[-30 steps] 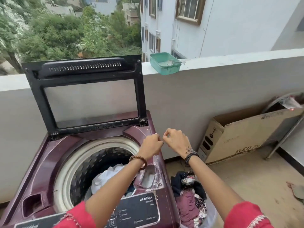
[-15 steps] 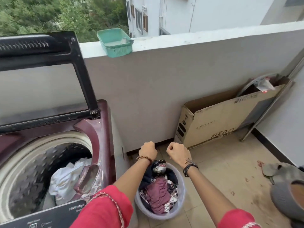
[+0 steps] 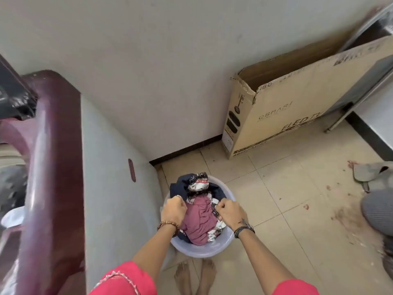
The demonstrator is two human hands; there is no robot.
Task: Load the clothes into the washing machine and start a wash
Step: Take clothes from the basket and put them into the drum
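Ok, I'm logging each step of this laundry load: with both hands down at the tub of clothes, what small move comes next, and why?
Probably lift the maroon garment out of the tub and swing it left to the washing machine. The left hand and right hand are curled at its two sides, apparently gripping it, and the tub is full.

Soft even daylight, faint shadows, wide-angle edge bending, left edge blurred

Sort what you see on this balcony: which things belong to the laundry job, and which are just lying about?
Part of the job: washing machine; tub of clothes; left hand and right hand, both fists down at the clothes.

Lying about: cardboard TV box; grey cloth on the floor.
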